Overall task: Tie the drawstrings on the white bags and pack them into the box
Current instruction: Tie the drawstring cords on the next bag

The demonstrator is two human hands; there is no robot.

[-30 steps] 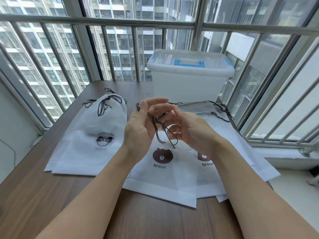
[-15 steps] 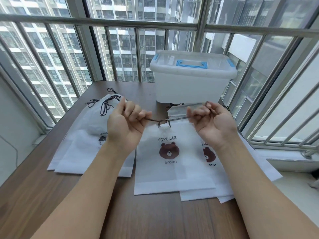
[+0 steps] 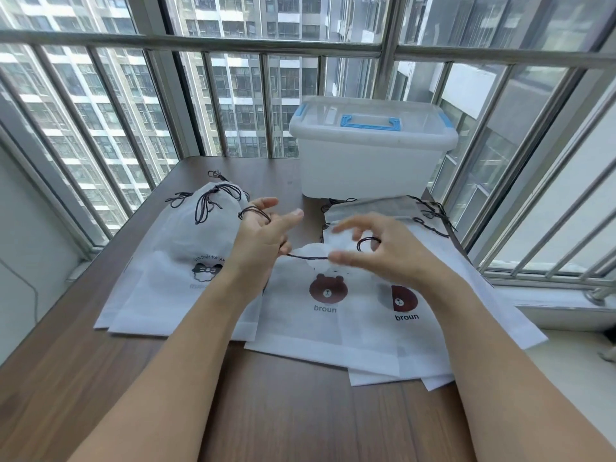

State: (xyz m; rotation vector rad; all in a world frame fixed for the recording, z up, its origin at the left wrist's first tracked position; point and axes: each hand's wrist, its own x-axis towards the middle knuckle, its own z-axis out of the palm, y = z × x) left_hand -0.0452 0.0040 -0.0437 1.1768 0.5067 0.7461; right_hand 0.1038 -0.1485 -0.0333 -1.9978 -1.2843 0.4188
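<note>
On my left lies a pile of white bags (image 3: 173,261) with gathered necks and black cords; the top one carries a small dark figure and a line I read only partly as "...cially for yo...". The wording under the figure is blurred.

My left hand (image 3: 263,238) hovers over the table (image 3: 83,378) between that pile and the middle bag. Its fingers are loosely curled, thumb stuck out to the right, and a black drawstring (image 3: 305,257) loops over the fingers and runs from under the palm across to my right hand. Whether the fingers truly pinch the cord I cannot tell.

The middle bag (image 3: 326,321) lies flat with its neck bunched up under my hands; it shows a brown bear head and the word "broun". Just beside it, partly under it, a second bag (image 3: 420,328) bears the same bear and "broun".

My right hand (image 3: 383,251) is above the bunched neck, fingers spread and blurred, with a cord loop near the index finger; I cannot tell if it grips.

Behind, at the table's far edge, stands the box (image 3: 366,161), translucent white, lid on, blue handle.
</note>
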